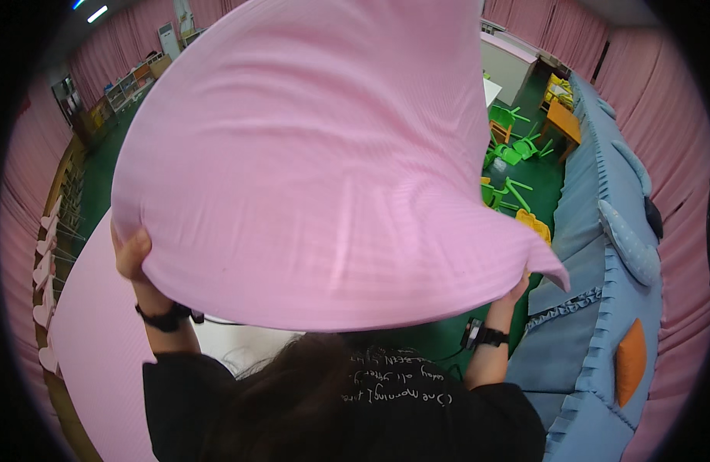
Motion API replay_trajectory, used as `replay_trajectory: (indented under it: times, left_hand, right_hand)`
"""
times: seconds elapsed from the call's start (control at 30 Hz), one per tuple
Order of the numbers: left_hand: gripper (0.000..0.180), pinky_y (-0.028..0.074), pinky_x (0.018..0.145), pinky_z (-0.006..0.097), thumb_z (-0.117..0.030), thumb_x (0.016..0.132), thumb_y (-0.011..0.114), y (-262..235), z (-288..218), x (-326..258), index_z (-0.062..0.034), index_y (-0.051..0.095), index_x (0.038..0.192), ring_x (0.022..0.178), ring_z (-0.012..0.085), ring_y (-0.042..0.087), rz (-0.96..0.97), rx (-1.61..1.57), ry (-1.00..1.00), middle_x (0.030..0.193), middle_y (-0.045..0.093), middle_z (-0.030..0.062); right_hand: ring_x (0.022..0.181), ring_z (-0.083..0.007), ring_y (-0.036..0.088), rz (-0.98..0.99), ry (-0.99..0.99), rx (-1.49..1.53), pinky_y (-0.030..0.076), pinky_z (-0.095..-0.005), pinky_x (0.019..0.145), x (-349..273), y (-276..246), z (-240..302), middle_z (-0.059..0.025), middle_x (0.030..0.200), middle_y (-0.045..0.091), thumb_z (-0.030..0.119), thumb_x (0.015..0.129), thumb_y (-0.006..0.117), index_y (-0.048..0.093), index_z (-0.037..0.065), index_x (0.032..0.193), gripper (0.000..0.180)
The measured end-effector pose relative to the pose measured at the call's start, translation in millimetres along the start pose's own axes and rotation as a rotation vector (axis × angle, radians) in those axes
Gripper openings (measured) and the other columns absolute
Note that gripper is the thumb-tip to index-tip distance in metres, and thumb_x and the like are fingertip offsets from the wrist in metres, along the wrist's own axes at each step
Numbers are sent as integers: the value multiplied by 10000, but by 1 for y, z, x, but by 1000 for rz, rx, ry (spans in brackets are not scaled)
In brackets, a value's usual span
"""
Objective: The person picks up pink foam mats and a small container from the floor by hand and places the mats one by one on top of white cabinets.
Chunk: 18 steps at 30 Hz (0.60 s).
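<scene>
A large pink ribbed cloth (316,169) is spread wide and raised in front of me, with creases fanning across it. My left hand (132,254) grips its left edge; the thumb shows, while the other fingers are behind the fabric. At the right, my right hand (518,288) holds the lower edge near a corner that flops outward. Most of its fingers are hidden by the cloth. Each wrist wears a black strap with a small device.
Pink fabric (101,331) also spreads at the lower left, beside a white surface (243,346). Green chairs (517,146) lie tipped on the green floor. A blue sofa (571,323) with an orange cushion (631,362) runs along the right. Heart-shaped chair backs (43,269) line the left.
</scene>
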State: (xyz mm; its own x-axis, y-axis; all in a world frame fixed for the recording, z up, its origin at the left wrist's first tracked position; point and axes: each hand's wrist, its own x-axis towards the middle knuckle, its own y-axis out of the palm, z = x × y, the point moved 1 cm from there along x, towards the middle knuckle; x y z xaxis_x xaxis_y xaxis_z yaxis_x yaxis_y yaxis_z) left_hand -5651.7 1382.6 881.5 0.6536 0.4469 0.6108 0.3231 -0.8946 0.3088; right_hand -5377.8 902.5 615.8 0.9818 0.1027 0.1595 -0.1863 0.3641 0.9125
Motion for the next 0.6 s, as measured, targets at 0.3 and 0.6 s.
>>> replay_trajectory:
  times: [0.3,0.6]
  left_hand:
    - [359,437,753,274,-86,734,588,-222,29,-142,26,508,1066,846,160,549,-298,296,-286,941,574,105]
    - [442,420,815,293,-162,749,607,-243,36,-265,64,467,1102,897,174,542,-659,279,-546,1014,557,114]
  right_hand:
    - [1154,-293,402,18,24,-209,312,-437,979,41,76,-94,-159,1260,413,243,921,319,355,6,1260,416]
    - [1047,-255,484,-151,498,-581,425,-388,872,94,15,-251,-112,1146,502,157,825,539,420,34,1189,403]
